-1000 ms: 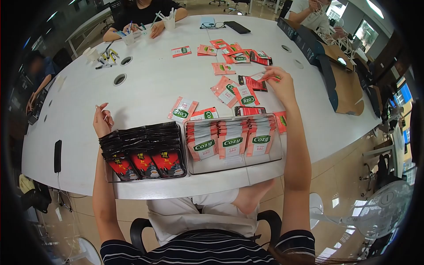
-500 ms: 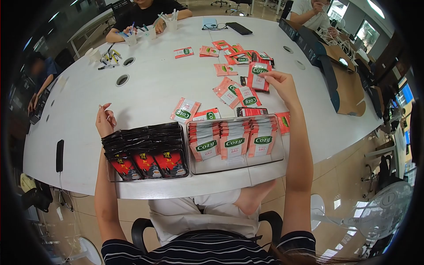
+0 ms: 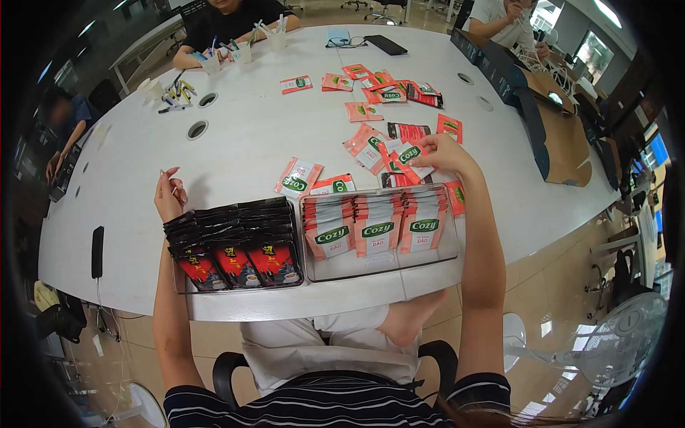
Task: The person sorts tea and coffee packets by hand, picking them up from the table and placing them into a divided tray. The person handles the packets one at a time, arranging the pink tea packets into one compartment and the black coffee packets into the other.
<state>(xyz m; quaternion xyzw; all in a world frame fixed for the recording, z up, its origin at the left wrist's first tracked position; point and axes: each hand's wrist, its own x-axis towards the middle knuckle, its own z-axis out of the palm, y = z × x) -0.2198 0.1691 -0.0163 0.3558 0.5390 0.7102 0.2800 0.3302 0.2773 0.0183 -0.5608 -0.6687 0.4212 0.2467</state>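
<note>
Pink sachet, raised over the pile half a second ago, now pinched in right hand just behind the clear tray; left hand, loosely open and empty, rests unmoved against black packets on the counter.

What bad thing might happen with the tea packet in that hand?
1. The Cozy tea packet in the right hand is held only at the fingertips, so it might slip and land among the loose packets on the table.
2. The rows in the clear tray look tightly packed; pushing it in could bend it.
</note>
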